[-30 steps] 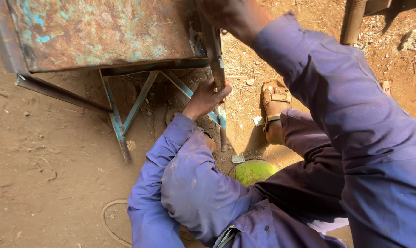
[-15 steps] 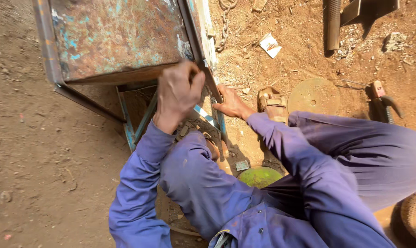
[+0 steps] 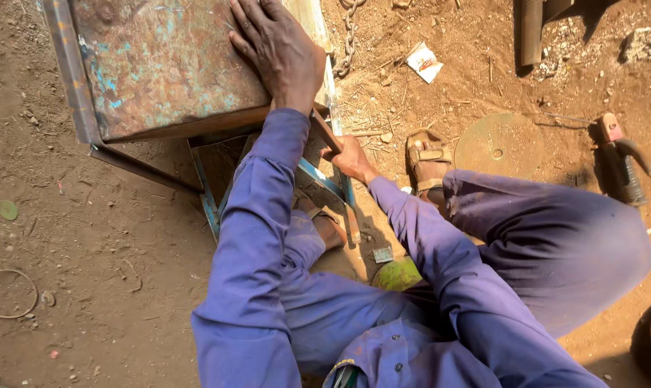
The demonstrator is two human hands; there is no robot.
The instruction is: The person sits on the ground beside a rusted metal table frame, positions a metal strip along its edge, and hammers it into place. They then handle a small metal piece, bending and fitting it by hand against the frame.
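My left hand lies flat, fingers spread, on the rusty metal top of a small stand with flaking blue paint. My right hand reaches under the top's near right corner and is closed around a blue-painted bar of the stand's frame. Both arms are in blue overall sleeves. I squat close to the stand, one sandalled foot beside my right hand. The lower part of the frame is hidden behind my left arm and knee.
On the dirt floor lie a round grinding disc, a hand tool with a red tip, a chain, a scrap of paper, a wire loop and a green object by my legs.
My left hand has moved from the stand's front edge up onto its top and spread flat. My right hand has stayed at the frame below. The view has shifted slightly.
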